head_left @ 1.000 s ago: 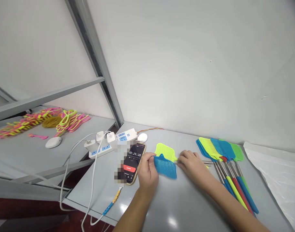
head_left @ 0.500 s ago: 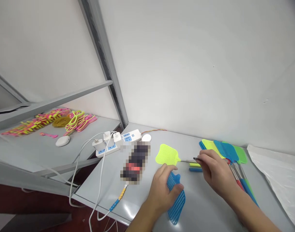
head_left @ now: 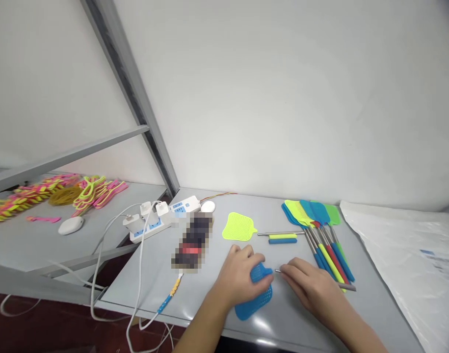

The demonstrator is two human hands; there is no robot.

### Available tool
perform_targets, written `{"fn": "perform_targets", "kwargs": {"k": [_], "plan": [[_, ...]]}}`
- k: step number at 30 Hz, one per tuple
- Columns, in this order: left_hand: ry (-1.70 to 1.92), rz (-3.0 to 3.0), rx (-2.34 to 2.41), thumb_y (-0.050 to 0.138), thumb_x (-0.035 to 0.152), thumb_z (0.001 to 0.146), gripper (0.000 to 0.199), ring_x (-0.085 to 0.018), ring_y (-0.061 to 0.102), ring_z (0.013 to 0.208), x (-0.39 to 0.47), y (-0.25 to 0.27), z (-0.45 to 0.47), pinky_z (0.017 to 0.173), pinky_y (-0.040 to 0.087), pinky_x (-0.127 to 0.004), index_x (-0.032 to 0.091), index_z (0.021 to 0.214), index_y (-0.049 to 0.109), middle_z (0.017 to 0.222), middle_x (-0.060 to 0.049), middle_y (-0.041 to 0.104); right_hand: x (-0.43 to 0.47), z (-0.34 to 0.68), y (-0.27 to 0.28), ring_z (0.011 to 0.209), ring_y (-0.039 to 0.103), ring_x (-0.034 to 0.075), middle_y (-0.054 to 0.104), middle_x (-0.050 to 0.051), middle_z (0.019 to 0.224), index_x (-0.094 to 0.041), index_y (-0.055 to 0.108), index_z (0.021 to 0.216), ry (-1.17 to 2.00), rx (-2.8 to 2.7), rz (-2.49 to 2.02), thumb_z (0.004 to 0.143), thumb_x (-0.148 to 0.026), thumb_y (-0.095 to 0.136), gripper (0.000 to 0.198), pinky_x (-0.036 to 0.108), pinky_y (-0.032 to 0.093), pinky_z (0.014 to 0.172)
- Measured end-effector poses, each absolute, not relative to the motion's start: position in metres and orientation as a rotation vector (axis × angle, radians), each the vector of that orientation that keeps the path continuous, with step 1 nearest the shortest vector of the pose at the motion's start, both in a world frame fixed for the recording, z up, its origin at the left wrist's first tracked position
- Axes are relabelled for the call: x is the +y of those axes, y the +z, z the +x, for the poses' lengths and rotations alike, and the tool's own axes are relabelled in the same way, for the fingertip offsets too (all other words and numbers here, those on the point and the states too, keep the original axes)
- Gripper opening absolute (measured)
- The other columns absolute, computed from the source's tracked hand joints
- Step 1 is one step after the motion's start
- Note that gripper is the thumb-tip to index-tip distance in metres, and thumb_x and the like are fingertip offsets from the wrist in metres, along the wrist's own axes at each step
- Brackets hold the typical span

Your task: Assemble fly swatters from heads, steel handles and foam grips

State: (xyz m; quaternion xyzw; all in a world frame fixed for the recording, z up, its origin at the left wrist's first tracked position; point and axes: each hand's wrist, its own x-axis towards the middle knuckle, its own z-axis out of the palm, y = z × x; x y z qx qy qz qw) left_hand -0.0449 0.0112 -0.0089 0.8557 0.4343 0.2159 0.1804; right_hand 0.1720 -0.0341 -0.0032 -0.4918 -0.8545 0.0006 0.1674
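Blue and perforated, the fly-swatter head [head_left: 251,308] over the surface [head_left: 305,323] is gripped by the left hand [head_left: 239,277]; the right hand [head_left: 310,285] pinches a thin metal rod [head_left: 346,286], its tip [head_left: 277,271] just beside the head's neck [head_left: 268,271]. A loose hold could let the bendy-looking head twist and the tip skid past; the rod's rear could knock the nearby swatter handles [head_left: 330,262].
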Motion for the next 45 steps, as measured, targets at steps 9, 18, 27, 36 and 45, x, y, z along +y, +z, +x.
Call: {"fn": "perform_targets", "kwargs": {"k": [9,18,27,36,45], "plan": [[0.632,2.532,1.086,0.058,0.047,0.080,0.031,-0.021,0.048,0.081,0.007,-0.007,-0.044,0.078,0.037,-0.036,0.024,0.101,0.062,0.089,-0.004,0.056,-0.048,0.168,0.008,0.077,0.060,0.014,0.062,0.001,0.085,-0.024,0.062,0.098,0.028,-2.415,-1.444,0.098,-0.027,0.041,0.021,0.027,0.038,0.060],[0.645,2.638,0.995,0.060,0.047,0.078,0.029,-0.019,0.053,0.080,0.008,-0.014,-0.039,0.078,0.038,-0.035,0.022,0.092,0.063,0.088,-0.003,0.056,-0.052,0.168,0.000,0.076,0.059,0.014,0.061,0.001,0.081,-0.023,0.065,0.091,-0.050,-2.445,-1.464,0.096,-0.026,0.045,0.020,0.026,0.038,0.060],[0.984,2.531,1.198,0.047,0.030,0.092,0.019,-0.021,0.054,0.094,0.011,-0.010,-0.049,0.087,0.038,-0.039,0.021,0.090,0.063,0.095,-0.005,0.061,-0.052,0.154,-0.029,0.087,0.057,0.017,0.060,0.004,0.087,-0.021,0.063,0.097,0.005,-2.329,-1.490,0.094,-0.023,0.049,0.014,0.028,0.046,0.075],[0.654,2.508,1.303,0.062,0.049,0.079,0.053,-0.031,0.040,0.122,-0.022,-0.018,-0.062,0.100,0.035,-0.050,0.028,0.127,0.052,0.134,-0.009,0.047,-0.048,0.148,-0.039,0.091,0.054,0.020,0.058,0.006,0.097,-0.023,0.061,0.105,0.133,-2.187,-1.502,0.092,-0.019,0.051,0.016,0.035,0.046,0.082],[0.516,2.582,1.271,0.057,0.022,0.079,0.052,-0.031,0.036,0.129,-0.022,-0.016,-0.090,0.106,0.031,-0.054,0.035,0.129,0.053,0.145,-0.001,0.041,-0.066,0.173,-0.047,0.097,0.053,0.025,0.058,0.009,0.103,-0.022,0.059,0.108,0.051,-2.041,-1.684,0.092,-0.028,0.050,0.019,0.041,0.040,0.085]]}}
